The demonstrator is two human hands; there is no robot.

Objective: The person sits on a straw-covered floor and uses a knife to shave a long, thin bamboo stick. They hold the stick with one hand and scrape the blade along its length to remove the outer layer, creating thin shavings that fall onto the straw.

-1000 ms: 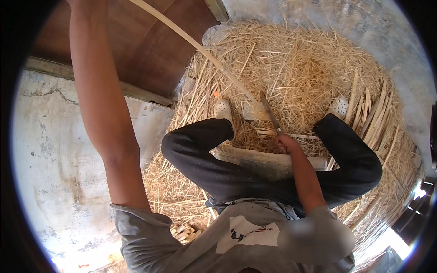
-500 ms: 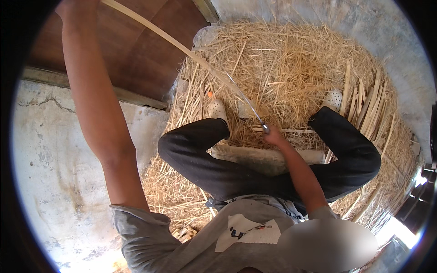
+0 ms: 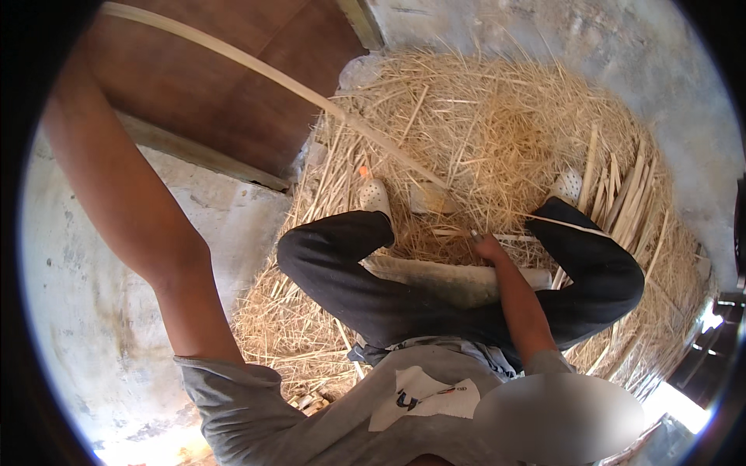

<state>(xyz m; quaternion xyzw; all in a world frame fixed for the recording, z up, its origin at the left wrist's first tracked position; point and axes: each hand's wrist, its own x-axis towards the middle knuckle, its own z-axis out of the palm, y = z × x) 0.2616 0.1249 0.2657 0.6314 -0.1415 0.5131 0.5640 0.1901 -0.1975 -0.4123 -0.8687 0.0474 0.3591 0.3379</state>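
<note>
I sit on a heap of straw [image 3: 497, 124] with my legs in black trousers spread. My left arm [image 3: 132, 210] reaches up to the upper left, and its hand is lost past the dark rim. From that corner a long pale cane strip [image 3: 272, 76] slants down to the straw between my white shoes. My right hand [image 3: 488, 248] is closed low between my knees, just above a pale log [image 3: 435, 281] that lies across my lap. A small greyish blade tip and thin slivers show at its fingers. The hand is a little apart from the strip's lower end.
A bundle of split cane pieces [image 3: 622, 194] lies in the straw on the right. One white shoe [image 3: 374, 196] is left of the strip's end, the other [image 3: 566, 185] right. A brown wooden panel [image 3: 210, 101] stands at the upper left, above a concrete floor [image 3: 78, 311].
My right hand has drawn back from the strip's lower end toward my lap. The long strip has swung further to the upper left with my raised arm.
</note>
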